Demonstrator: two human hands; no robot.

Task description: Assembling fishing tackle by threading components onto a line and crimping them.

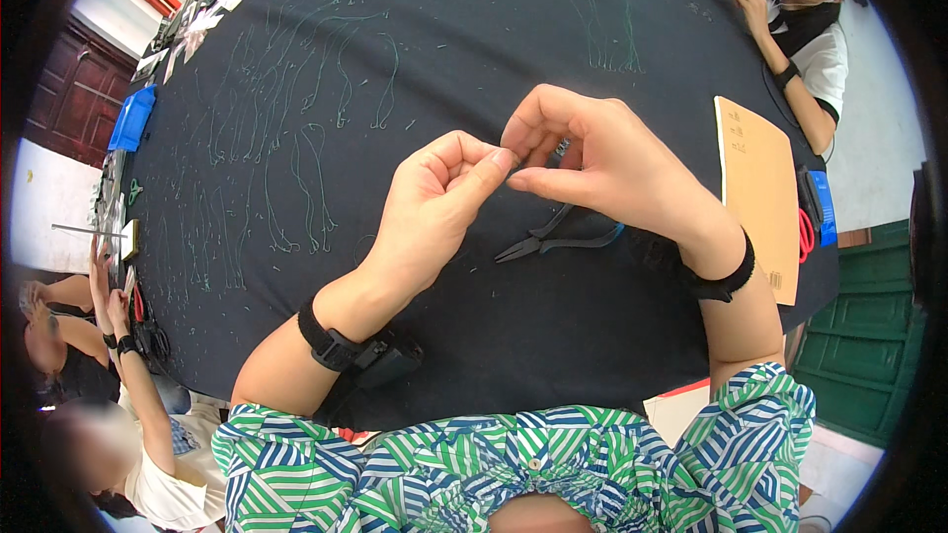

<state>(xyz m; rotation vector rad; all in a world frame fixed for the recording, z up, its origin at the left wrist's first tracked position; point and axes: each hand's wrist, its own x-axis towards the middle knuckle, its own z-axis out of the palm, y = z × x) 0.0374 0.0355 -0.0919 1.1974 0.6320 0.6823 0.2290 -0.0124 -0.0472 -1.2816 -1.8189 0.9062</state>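
Observation:
Over the black cloth my left hand (439,192) pinches thumb and index finger together; whatever lies between the tips is too small to make out. Against those fingertips rests the curled index finger of my right hand (602,153), its thumb a little apart below. A small glint shows among the right hand's bent fingers, but I cannot tell what it is. Just beneath my right hand, a pair of pliers (533,245) with dark handles lies on the cloth, jaws toward the left.
Thin green threads or wires (316,188) lie in rows across the black cloth (464,39), more (617,30) at the far right. A brown paper folder (760,197) lies right, near red-handled scissors (805,237). A blue tray (133,118) stands left. Other people (800,30) sit around the table.

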